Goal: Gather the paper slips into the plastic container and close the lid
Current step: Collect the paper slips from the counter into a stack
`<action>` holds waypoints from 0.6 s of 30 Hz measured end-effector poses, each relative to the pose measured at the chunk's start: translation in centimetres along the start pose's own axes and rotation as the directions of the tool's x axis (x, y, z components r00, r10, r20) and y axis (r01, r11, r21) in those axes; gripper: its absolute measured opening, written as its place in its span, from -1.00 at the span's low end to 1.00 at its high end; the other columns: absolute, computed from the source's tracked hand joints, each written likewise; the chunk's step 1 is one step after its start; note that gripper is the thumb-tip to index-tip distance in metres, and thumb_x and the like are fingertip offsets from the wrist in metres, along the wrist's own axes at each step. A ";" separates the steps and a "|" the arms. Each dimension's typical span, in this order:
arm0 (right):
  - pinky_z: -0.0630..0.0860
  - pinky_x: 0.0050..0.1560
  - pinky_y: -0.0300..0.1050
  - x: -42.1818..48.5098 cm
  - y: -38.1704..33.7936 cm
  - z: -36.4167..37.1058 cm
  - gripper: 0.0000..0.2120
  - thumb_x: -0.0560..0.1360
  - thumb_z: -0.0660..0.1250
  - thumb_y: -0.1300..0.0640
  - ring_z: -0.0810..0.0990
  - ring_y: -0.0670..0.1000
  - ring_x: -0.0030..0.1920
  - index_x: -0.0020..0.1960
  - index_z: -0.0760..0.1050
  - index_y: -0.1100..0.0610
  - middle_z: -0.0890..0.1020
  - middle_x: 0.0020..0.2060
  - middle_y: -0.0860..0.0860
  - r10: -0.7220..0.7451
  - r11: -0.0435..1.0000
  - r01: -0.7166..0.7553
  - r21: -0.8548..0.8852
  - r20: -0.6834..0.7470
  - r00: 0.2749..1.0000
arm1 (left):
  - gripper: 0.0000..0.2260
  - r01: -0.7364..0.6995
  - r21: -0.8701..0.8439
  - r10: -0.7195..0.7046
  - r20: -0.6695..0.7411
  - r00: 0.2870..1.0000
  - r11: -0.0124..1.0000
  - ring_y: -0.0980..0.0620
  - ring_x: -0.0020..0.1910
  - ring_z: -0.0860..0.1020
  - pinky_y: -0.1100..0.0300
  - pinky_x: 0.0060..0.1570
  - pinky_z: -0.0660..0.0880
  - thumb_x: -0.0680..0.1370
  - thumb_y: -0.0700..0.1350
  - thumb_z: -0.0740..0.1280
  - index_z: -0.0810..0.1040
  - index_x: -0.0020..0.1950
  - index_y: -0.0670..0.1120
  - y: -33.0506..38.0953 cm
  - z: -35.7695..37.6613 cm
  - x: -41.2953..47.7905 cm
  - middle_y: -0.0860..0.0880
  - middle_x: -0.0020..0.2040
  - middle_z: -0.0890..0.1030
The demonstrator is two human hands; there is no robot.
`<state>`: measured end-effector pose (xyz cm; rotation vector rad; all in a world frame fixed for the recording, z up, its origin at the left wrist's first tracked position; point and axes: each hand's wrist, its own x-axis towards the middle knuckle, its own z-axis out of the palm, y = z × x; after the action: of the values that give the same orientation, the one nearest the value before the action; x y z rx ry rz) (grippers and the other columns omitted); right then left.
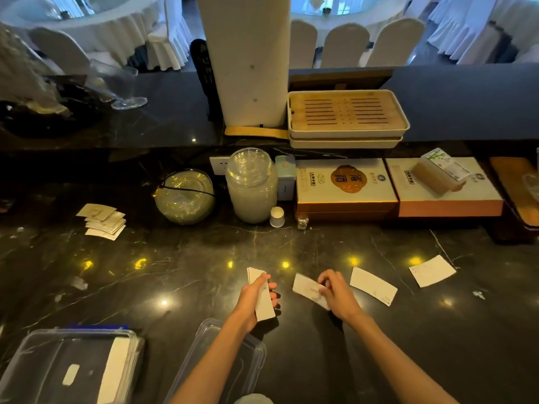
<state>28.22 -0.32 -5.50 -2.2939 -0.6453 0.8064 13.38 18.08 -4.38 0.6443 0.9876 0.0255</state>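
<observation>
Gripping a white stack (260, 297) (slips squared together), the left hand (253, 295) hovers; the right hand (335, 290) pinches another slip (307, 290).

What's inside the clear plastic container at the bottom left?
The plastic container holds a stack of paper slips along its right side and one small white piece nearer the middle. How many slips are stacked cannot be seen.
</observation>
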 end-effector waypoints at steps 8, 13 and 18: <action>0.57 0.15 -0.09 -2.4 -4.3 -10.5 -0.76 0.51 0.40 0.23 0.67 0.01 0.02 0.17 0.52 0.12 0.68 -0.08 0.04 -0.181 0.959 0.095 0.267 0.320 0.930 | -0.35 0.321 0.312 -0.422 0.348 0.837 0.894 -0.15 0.02 0.59 0.03 -0.05 0.55 0.50 0.38 0.24 0.51 0.30 -0.12 -1.4 5.2 -0.5 -0.23 0.14 0.58; 0.58 0.19 0.05 -3.8 -7.4 -12.2 -0.69 0.49 0.39 0.28 0.64 -0.05 0.03 0.20 0.44 0.12 0.65 -0.03 0.03 -0.252 0.966 0.252 0.060 0.438 0.863 | -0.23 0.378 0.371 -0.528 0.632 0.567 0.849 -0.20 0.17 0.57 -0.11 0.17 0.51 0.53 0.42 0.13 0.38 0.48 -0.16 -2.9 8.6 -2.1 -0.24 0.27 0.53; 0.35 0.37 -0.12 -4.8 -7.1 -12.4 -0.28 0.45 0.48 0.03 0.32 -0.09 0.38 0.51 0.22 -0.11 0.43 0.38 -0.09 -0.331 0.872 0.411 -0.264 0.301 0.894 | -0.37 0.281 0.281 -0.397 0.636 0.661 0.918 -0.13 0.04 0.64 0.02 -0.01 0.62 0.57 0.33 0.20 0.45 0.44 -0.11 -4.0 10.3 -3.7 -0.22 0.23 0.58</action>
<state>31.64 -3.14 8.86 -2.2502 -1.3816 0.8489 18.25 8.63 0.34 0.5358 0.3630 -0.6047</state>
